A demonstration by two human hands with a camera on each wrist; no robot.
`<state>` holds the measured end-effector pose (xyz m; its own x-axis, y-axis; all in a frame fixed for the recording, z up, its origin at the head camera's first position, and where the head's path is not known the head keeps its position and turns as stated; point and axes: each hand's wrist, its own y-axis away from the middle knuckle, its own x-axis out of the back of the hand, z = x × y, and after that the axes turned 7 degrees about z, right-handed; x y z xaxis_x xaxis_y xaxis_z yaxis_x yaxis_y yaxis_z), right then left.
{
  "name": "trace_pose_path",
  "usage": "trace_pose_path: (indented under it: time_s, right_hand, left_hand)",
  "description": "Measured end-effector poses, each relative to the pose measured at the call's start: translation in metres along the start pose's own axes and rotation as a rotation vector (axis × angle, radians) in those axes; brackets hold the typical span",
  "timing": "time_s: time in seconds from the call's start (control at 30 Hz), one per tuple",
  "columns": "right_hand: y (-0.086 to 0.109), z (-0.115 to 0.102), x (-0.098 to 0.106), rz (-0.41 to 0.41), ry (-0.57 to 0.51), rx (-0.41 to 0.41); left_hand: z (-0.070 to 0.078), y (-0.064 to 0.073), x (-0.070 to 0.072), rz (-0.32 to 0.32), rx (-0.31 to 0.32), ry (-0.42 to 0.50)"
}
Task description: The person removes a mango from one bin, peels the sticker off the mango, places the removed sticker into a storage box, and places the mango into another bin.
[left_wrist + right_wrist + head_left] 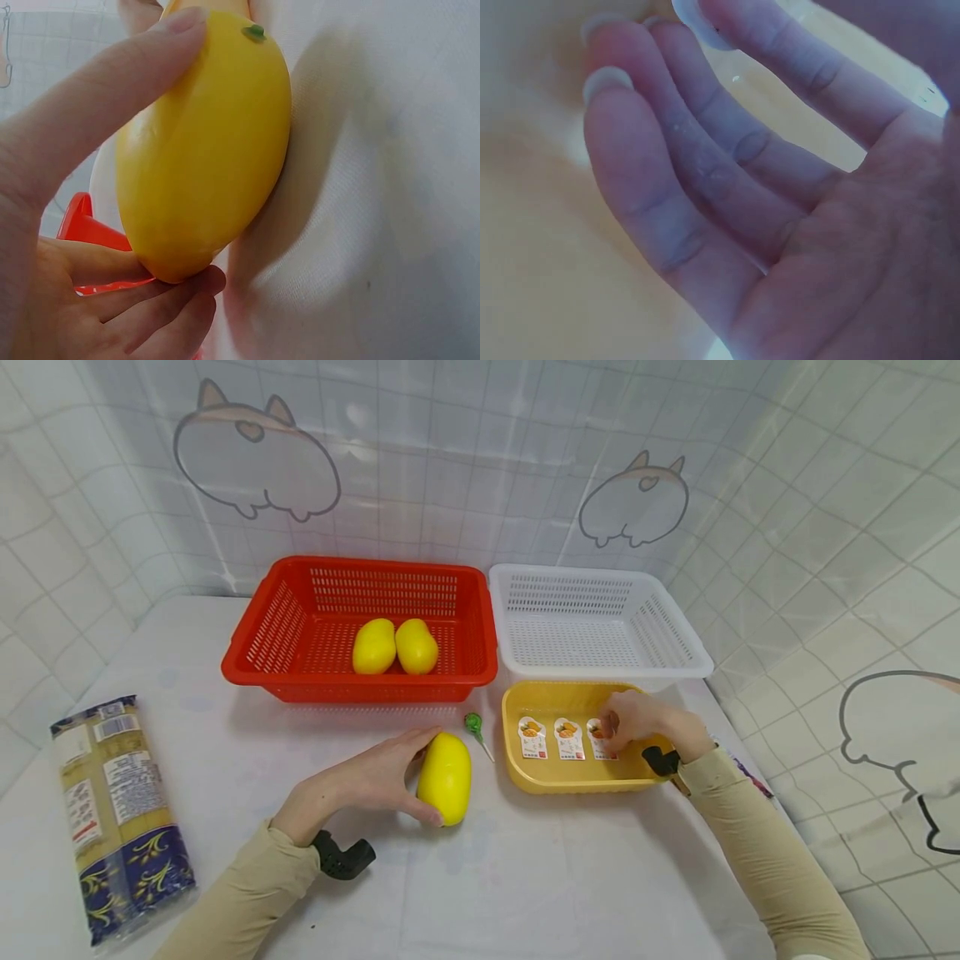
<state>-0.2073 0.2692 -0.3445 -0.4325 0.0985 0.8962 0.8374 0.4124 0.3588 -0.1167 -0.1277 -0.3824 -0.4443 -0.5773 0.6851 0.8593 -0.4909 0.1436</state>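
Observation:
My left hand (pixel 375 781) grips a yellow mango (pixel 446 779) on the table, thumb on the near end and fingers round the far end. In the left wrist view the mango (pixel 206 142) shows a small green stem spot. My right hand (pixel 641 724) reaches into a yellow basket (pixel 577 783), its fingertips at the rightmost of three mango-printed labels (pixel 597 735), which they partly cover. The middle label (pixel 568 739) and left label (pixel 532 738) lie beside it. In the right wrist view the fingers (pixel 705 165) are loosely bent, with no held thing visible.
Behind stand a red basket (pixel 360 681) with two mangoes (pixel 395 647) inside and a white basket (pixel 600 673). A green lollipop (pixel 473 723) lies between the held mango and the yellow basket. A noodle packet (pixel 123 818) lies at the left. Something purple-wrapped (pixel 752 777) is partly hidden beyond the right forearm.

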Motion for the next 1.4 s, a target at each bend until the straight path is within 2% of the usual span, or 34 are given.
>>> trace_pose_path:
  time_s: [0.2,0.6,1.03,1.4]
  right_hand:
    - [0.004,0.001,0.004,0.002,-0.019,-0.043]
    - [0.011,-0.004,0.011,0.005,-0.04,-0.052]
    - [0.012,0.001,0.013,0.023,-0.079,-0.032]
    - [0.023,-0.013,0.018,0.089,-0.08,0.009]
  left_hand:
    - [0.0,0.0,0.0,-0.001,0.009,0.006]
    - [-0.002,0.0,-0.001,-0.004,0.019,0.0]
    - [0.0,0.0,-0.001,-0.006,0.024,-0.003]
    - [-0.002,-0.001,-0.001,-0.001,0.01,0.0]
